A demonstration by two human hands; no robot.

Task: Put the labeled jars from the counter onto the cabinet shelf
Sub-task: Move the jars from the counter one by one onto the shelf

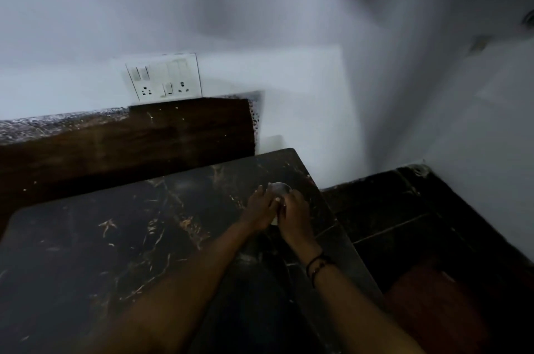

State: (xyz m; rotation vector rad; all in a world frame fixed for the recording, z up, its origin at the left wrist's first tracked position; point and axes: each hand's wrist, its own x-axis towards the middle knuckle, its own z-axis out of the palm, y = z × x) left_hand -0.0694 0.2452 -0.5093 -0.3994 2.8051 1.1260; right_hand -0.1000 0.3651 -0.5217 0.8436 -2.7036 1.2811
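Both hands, left hand [261,207] and right hand [294,216], close their fingers around one jar [279,190] near the bench [115,238] corner; likely steadying it for lifting.

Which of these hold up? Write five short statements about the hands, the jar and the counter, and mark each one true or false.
1. Both hands are on the jar. True: the left hand and right hand close around it from either side.
2. The jar sits at the counter's left end. False: it is near the right edge of the dark marble counter.
3. A switch and socket plate is on the wall behind the counter. True.
4. The left wrist wears dark bands. False: the dark wristbands are on the right wrist.
5. Several other jars stand on the counter. False: no other jar is visible on it.
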